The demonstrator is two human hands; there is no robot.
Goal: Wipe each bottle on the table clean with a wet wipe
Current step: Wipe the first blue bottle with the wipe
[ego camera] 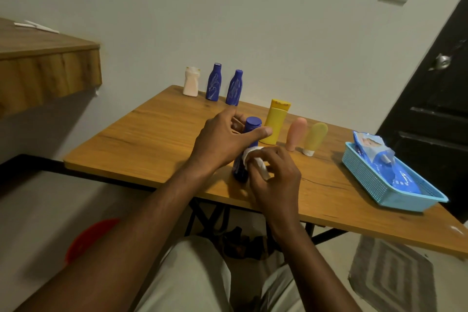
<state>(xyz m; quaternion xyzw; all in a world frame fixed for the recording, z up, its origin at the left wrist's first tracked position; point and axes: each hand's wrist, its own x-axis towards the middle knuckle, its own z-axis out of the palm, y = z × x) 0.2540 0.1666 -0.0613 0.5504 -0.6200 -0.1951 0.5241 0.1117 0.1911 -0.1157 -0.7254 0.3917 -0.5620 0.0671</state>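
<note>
While the left hand point(222, 139) curls round the bottle point(252, 125) below its cap, likely to steady it on the surface point(152, 134) near the front edge, the right hand point(273, 175) pinches the wipe point(249, 156) against its side to rub it.

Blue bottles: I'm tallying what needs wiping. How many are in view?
3. Two stand at the table's far edge: rear-left bottle, rear-right bottle. The left hand grips the third bottle while the right hand holds a wet wipe on it. None looks hidden.
</note>
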